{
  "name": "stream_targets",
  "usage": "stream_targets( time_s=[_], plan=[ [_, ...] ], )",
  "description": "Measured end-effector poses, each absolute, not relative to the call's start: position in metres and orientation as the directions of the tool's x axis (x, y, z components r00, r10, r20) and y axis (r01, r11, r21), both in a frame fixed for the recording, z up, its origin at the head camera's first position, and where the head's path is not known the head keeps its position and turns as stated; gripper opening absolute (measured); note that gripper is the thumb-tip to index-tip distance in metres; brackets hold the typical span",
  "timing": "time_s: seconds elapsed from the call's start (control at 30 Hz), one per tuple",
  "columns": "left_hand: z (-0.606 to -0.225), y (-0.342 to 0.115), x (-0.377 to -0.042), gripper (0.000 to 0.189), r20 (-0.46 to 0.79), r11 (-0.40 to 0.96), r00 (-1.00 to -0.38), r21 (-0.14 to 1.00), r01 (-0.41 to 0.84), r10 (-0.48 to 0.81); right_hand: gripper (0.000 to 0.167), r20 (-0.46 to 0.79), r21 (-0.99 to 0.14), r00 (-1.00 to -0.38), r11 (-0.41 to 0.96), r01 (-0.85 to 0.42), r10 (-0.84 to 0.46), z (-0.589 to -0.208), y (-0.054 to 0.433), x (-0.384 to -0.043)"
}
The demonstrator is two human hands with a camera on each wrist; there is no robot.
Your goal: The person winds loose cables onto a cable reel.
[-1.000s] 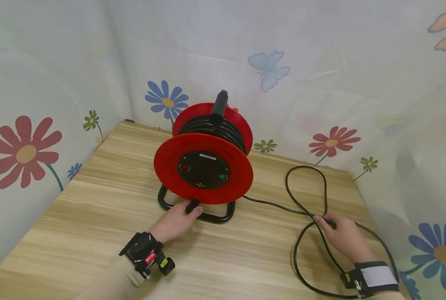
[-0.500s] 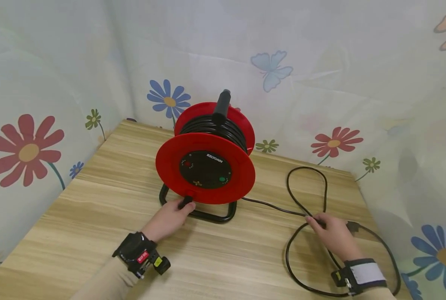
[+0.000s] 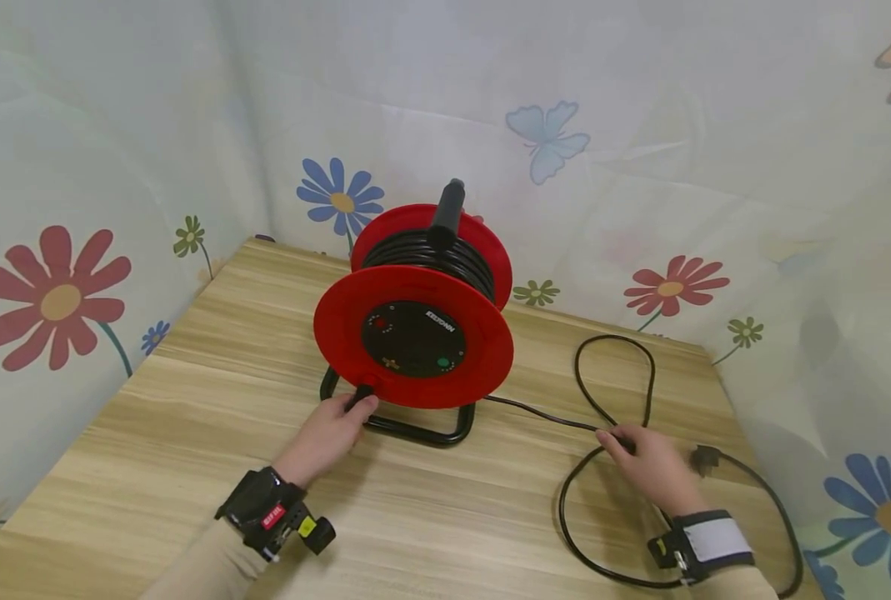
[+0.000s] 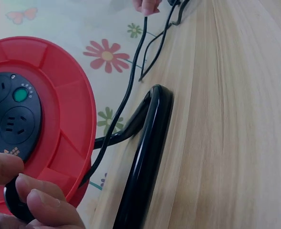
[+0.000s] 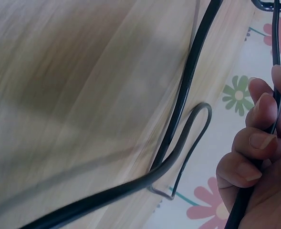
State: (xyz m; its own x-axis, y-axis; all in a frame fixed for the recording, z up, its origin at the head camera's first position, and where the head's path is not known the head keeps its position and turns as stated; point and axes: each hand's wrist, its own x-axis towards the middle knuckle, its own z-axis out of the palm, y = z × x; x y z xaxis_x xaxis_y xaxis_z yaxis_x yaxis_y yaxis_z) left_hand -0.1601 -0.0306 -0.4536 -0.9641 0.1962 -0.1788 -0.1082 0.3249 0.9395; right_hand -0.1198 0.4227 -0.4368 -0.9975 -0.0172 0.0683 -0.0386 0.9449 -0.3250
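A red cable reel with black cable wound on its drum stands on a black tube frame. Low on its front disc, my left hand grips the black crank knob; the left wrist view shows thumb and fingers curled round that knob. To the right of the reel, my right hand holds the black cable that runs out from the drum. In the right wrist view the fingers wrap round the cable.
Loose cable loops lie on the wooden table around the right hand. A black plug is at the right, near the table's edge. A floral curtain hangs behind and along both sides.
My left hand has moved left with the knob, and the front disc has turned clockwise. My right hand has shifted left with the cable, and the plug has come into view behind it.
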Motion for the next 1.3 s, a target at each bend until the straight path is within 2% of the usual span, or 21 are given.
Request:
stream_targets(
  time_s=[0.33,0.77,1.03,1.3],
  plan=[
    [-0.455,-0.037,-0.160,0.043,-0.166,0.186,-0.979,0.972,-0.142,0.122,0.036,0.072,-0.354,-0.996,0.933,-0.066,-0.044,-0.445,0.409,-0.128],
    [-0.448,-0.041,-0.160,0.051,-0.092,-0.121,-0.996,0.988,-0.092,0.003,0.035,0.065,-0.375,-0.994,0.921,-0.110,-0.092,-0.447,0.388,-0.134],
    [-0.443,-0.042,-0.161,0.052,-0.032,-0.195,-0.999,0.980,-0.026,-0.030,0.032,0.067,-0.385,-0.992,0.915,-0.125,-0.108,-0.448,0.379,-0.136],
    [-0.437,-0.045,-0.164,0.048,0.018,-0.225,-0.998,0.974,0.032,-0.061,0.038,0.056,-0.410,-0.994,0.905,-0.112,-0.098,-0.448,0.369,-0.140]
  ],
)
